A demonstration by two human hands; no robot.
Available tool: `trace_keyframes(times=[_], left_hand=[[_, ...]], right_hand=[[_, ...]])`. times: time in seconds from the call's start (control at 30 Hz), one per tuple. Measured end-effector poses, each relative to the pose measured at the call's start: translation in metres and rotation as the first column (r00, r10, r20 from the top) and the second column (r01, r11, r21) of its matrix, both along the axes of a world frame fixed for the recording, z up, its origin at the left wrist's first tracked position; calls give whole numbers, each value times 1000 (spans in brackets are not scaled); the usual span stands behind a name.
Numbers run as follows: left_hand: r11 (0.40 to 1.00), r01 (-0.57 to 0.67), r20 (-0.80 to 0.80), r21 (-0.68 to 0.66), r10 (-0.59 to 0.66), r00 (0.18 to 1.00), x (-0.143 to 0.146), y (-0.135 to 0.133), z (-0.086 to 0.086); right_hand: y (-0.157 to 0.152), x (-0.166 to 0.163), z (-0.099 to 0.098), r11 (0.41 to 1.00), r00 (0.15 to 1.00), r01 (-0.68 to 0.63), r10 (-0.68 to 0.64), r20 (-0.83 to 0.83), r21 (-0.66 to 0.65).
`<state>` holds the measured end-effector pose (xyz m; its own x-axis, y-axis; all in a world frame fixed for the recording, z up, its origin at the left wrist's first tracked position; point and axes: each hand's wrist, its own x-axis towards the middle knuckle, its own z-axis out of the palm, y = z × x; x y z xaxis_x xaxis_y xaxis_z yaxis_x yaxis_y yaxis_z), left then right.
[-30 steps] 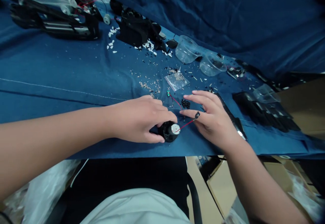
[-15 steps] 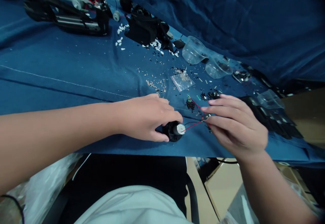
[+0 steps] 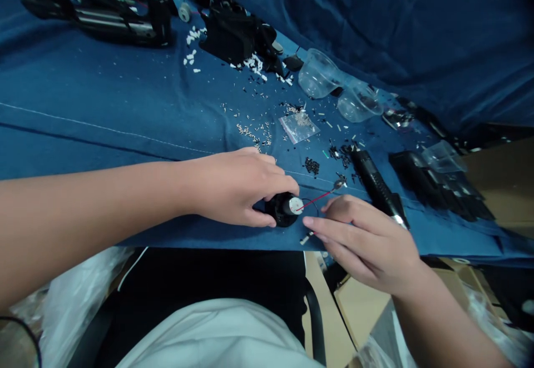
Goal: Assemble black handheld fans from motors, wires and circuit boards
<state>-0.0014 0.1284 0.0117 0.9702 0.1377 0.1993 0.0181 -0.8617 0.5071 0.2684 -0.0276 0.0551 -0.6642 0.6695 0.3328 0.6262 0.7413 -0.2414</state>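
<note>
My left hand (image 3: 254, 187) is closed around a round black plastic part (image 3: 280, 210) on the blue cloth. From that part a small silver motor (image 3: 294, 206) sticks out, facing right. A red wire (image 3: 316, 200) and a thin black wire run from the motor to a small circuit board (image 3: 340, 182), which lies just beyond my right hand. My right hand (image 3: 371, 243) is beside the motor, its fingers pinched together. A small whitish wire end (image 3: 307, 238) pokes out below its fingertips, with a bit of red showing; the rest is hidden by the fingers.
A long black tool-like handle (image 3: 377, 184) lies behind my right hand. Beyond are black screws (image 3: 311, 165), silver screws (image 3: 254, 134), a small plastic bag (image 3: 298, 127) and clear cups (image 3: 317, 74). Black housings (image 3: 229, 37) stand at the back; more black parts (image 3: 442, 182) lie right.
My right hand has let go of the circuit board and moved down and left, near the motor. The wire end has swung toward me. My left hand keeps its grip on the black part.
</note>
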Motion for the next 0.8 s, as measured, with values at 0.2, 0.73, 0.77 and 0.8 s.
trace_keyframes(times=[0.2, 0.73, 0.77, 0.8], left_hand=[[1000, 4, -6, 21, -4, 1000, 0, -2, 0], [976, -1, 198, 217, -43, 979, -2, -16, 6], [974, 7, 199, 228, -53, 979, -2, -17, 6], [972, 5, 201, 234, -53, 978, -2, -17, 5]], right_hand=[[-3, -10, -20, 986, 991, 119, -112, -69, 114], [-12, -36, -56, 904, 834, 425, -373, -406, 44], [-12, -35, -55, 903, 831, 428, -378, -409, 34], [-12, -35, -55, 904, 829, 427, -381, -410, 23]])
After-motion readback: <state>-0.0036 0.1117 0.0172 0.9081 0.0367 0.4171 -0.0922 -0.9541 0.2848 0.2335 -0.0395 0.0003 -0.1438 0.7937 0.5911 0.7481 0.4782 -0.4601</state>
